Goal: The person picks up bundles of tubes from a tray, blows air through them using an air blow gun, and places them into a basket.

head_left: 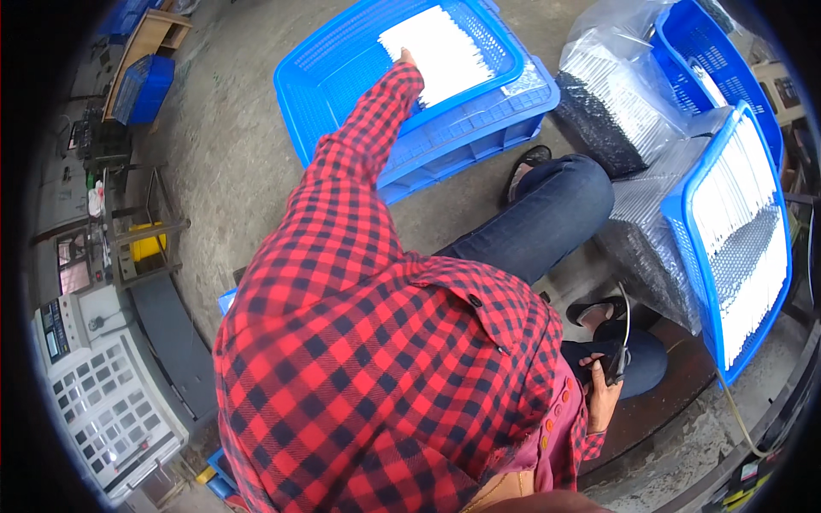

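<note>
Left grip (407, 56), one, is at the near-left edge of the white parts (440, 60), grouped at the right side of one blue basket (295, 94); whether it is closed on any cannot be told. Parts: one group, too close-packed to count. Beneath: at least one crate (479, 154), presumably a stand to raise the basket within reach. Right grip (605, 398), one, is closed around one black tool (617, 366) beside the knee, apparently to have it ready; one hose (628, 312) meets it. Further right: apparently two clear bags (611, 94) of stacked items, wrapped probably against dirt; one rear tub (671, 64); one near tub (683, 218), seemingly tilted for access, showing two white groups (734, 184).
</note>
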The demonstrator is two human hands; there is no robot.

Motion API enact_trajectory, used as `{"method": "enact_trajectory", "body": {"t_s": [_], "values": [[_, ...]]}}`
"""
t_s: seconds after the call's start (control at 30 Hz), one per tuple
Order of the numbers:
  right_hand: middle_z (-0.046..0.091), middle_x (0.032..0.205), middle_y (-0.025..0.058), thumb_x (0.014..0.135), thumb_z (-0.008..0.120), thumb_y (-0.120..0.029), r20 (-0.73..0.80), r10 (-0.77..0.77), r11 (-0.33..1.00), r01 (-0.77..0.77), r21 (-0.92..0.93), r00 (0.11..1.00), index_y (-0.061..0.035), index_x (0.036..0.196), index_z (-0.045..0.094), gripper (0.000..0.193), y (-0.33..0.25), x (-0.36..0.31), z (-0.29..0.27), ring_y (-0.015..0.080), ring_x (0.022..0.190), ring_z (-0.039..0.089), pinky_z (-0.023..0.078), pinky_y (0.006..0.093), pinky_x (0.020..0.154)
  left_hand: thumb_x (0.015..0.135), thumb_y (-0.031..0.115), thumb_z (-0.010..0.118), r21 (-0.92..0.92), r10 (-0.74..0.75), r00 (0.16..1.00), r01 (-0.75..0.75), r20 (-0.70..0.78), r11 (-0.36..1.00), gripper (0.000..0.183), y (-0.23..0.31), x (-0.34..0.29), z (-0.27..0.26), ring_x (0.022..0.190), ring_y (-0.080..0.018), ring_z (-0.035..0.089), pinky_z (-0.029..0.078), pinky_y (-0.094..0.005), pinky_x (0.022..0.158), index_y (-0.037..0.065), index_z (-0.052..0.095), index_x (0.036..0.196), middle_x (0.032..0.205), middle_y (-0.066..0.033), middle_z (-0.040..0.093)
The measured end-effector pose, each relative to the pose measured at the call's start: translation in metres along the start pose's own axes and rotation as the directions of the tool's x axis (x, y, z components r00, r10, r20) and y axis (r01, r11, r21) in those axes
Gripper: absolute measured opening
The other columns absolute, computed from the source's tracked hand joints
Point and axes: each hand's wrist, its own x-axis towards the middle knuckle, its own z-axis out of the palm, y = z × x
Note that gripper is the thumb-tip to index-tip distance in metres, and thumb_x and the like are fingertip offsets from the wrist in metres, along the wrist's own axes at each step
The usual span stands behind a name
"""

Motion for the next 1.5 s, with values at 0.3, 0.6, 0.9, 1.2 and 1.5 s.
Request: {"method": "enact_trajectory", "body": {"t_s": [0.3, 0.6, 0.9, 1.2, 1.5], "values": [[0.066, 0.091, 0.0118, 0.089, 0.062, -0.02, -0.009, -0.006, 0.998, 0.007, 0.063, 1.0, 0.0021, 0.102, 0.058, 0.026, 0.014, 0.0, -0.005, 0.0108, 0.069, 0.059, 0.036, 0.0187, 0.042, 0.093, 0.036, 0.049, 0.22, 0.063, 0.998, -0.061, -0.006, 0.974, 0.049, -0.016, -0.012, 0.002, 0.111, -0.033, 0.054, 0.041, -0.0385, 0.098, -0.005, 0.051, 0.12, 0.116, -0.021, 0.058], [0.066, 0.082, 0.0064, 0.087, 0.064, -0.02, -0.112, 0.005, 0.995, 0.007, 0.104, 0.994, 0.0, 0.099, 0.061, 0.024, 0.033, 0.003, -0.018, 0.0062, 0.053, 0.051, 0.034, 0.0193, 0.043, 0.092, 0.031, 0.053, 0.424, 0.202, 0.979, -0.2, 0.041, 0.884, 0.046, -0.03, -0.007, 0.014, 0.112, -0.031, 0.054, 0.041, -0.0383, 0.098, -0.005, 0.05, 0.121, 0.117, -0.0207, 0.058], [0.054, 0.065, -0.0005, 0.083, 0.069, -0.025, -0.052, -0.11, 0.994, 0.109, -0.011, 0.993, 0.0032, 0.094, 0.064, 0.03, 0.045, 0.007, -0.033, 0.0072, 0.059, 0.049, 0.041, 0.0262, 0.054, 0.092, 0.026, 0.056, 0.456, 0.249, 0.966, -0.193, -0.065, 0.869, 0.044, -0.009, -0.001, 0.008, 0.112, -0.0291, 0.054, 0.042, -0.0382, 0.099, -0.005, 0.049, 0.123, 0.118, -0.0205, 0.057], [0.054, 0.064, -0.0015, 0.084, 0.068, -0.027, 0.038, -0.07, 0.993, 0.066, 0.102, 0.997, 0.0007, 0.091, 0.064, 0.029, 0.05, 0.001, -0.045, 0.0062, 0.052, 0.047, 0.039, 0.0248, 0.048, 0.074, 0.02, 0.075, -0.407, 0.908, -0.081, -0.907, 0.411, 0.104, 0.06, 0.278, -0.266, 0.142, 0.115, -0.0332, 0.053, 0.04, -0.0374, 0.099, -0.001, 0.049, 0.125, 0.12, -0.0217, 0.056], [0.059, 0.071, 0.0055, 0.083, 0.069, -0.025, -0.067, -0.205, 0.965, 0.213, 0.151, 0.976, 0.0027, 0.093, 0.063, 0.03, 0.069, -0.01, -0.043, 0.0108, 0.07, 0.052, 0.045, 0.0285, 0.066, 0.075, 0.069, 0.058, 0.031, 0.595, -0.198, -0.936, 0.779, -0.351, 0.1, 0.334, -0.292, 0.348, 0.136, -0.0359, 0.024, 0.021, -0.0547, 0.108, 0.0, 0.026, 0.141, 0.145, -0.0232, 0.027]]}}
